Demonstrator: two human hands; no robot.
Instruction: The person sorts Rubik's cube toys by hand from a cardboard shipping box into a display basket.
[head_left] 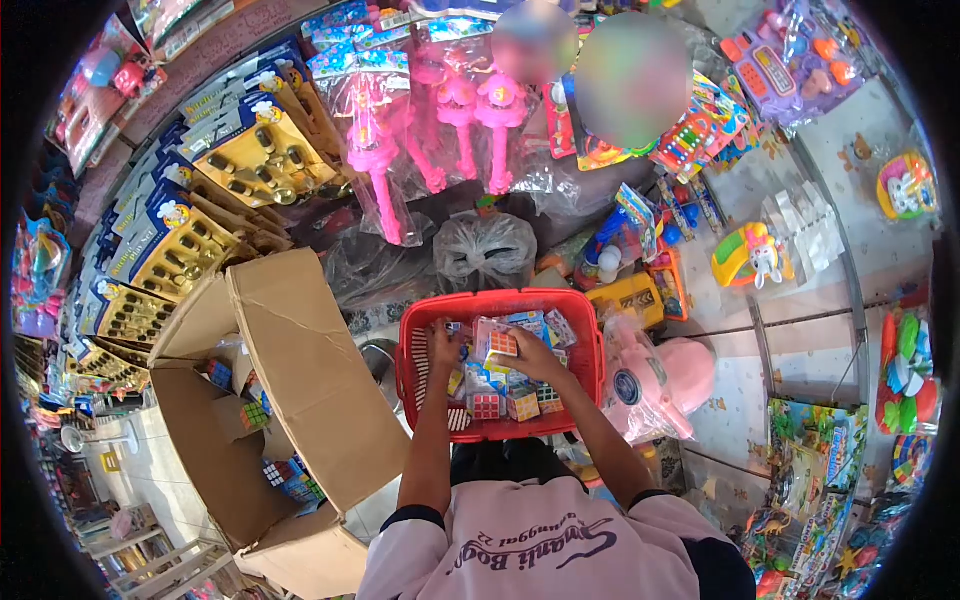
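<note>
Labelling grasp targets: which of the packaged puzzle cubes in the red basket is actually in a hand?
The wrapped cube at the top of the red basket, under the right hand. It is raised above the others, which lie loose lower in the basket.

A: Fig. 1, lighting? 
B: Bright, even daylight; my view shows soft shadows only, the deepest inside the cardboard box (215,440) at lower left.

A: Glare? 
B: Plastic wrappers (400,130) at top centre glint white.

A: Distortion? 
B: Strong fisheye bending; black corners ring the frame. Two blurred patches sit at top centre; edges are soft.
</note>
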